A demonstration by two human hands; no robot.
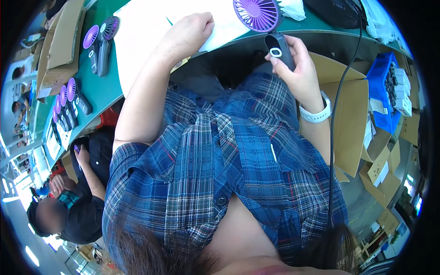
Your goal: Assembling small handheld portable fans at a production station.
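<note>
My right hand (300, 68) is wrapped around the dark grey handle of a handheld fan (280, 49). The fan's round purple grille points up at the table edge, and my thumb rests by a pale oval button on the handle. Over the white sheet (142, 27), my left hand (190, 34) is closed with its fingers curled under. Whatever it may hold is hidden. A thin green sliver (169, 21) shows on the sheet beside that hand.
Several purple-and-grey fans (104, 48) lie on the green table (94, 91) at left, near a cardboard box (62, 50). A black cable (341, 87) hangs at right, before an open carton (353, 110) and a blue crate (382, 110). Another person (87, 183) sits at left.
</note>
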